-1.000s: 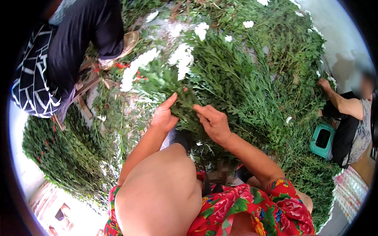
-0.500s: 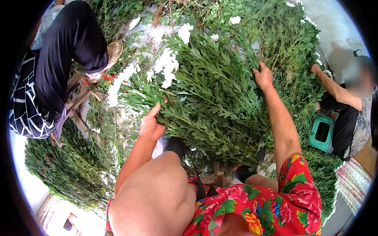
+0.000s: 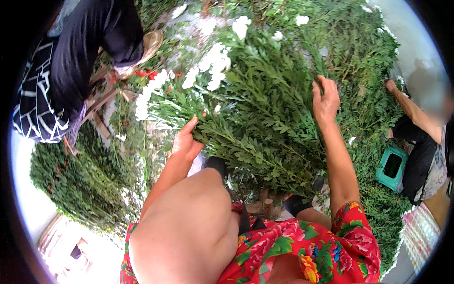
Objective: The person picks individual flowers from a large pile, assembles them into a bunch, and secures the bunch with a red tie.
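Left hand [image 3: 185,144]: grip pinches white flower bunch [image 3: 178,98] | right hand [image 3: 326,102]: grip loosely spread beside leafy stems [image 3: 269,94]

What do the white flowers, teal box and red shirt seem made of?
White flowers: probably fresh petals, matte, on leafy stems. Teal box: likely moulded plastic, smooth, judging by rounded corners and even colour. Red shirt: printed cloth, matte, softly draping; fibre unclear.
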### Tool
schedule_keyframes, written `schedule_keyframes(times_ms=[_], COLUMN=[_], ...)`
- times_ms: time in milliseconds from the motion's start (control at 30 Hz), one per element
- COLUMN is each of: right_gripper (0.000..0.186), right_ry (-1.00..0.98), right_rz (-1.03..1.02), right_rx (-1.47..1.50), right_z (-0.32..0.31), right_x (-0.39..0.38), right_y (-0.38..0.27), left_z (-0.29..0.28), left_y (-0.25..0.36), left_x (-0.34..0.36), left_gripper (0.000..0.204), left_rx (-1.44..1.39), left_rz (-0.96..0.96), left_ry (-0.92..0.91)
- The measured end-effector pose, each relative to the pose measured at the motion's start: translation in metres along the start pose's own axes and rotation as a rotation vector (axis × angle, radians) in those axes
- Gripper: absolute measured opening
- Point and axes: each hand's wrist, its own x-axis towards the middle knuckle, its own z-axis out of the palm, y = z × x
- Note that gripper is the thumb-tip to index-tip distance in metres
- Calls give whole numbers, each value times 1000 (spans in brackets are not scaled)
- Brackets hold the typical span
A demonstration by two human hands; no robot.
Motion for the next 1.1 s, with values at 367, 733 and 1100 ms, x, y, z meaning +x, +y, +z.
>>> schedule_keyframes(times_ms=[367,733,1100], right_gripper=[25,19,25], right_ry=[-291,-446,-552], right_rz=[-40,122,434], right_rx=[32,-19,649], right_z=[16,10,-1], right_x=[-103,-80,-72], right_y=[-111,-92,-69], left_z=[-24,-18,-22], left_y=[14,2,9], left_x=[-19,-13,-4], left_gripper=[37,29,37], left_rx=[-47,-32,-14], left_rz=[15,14,3], left_ry=[-5,67,39])
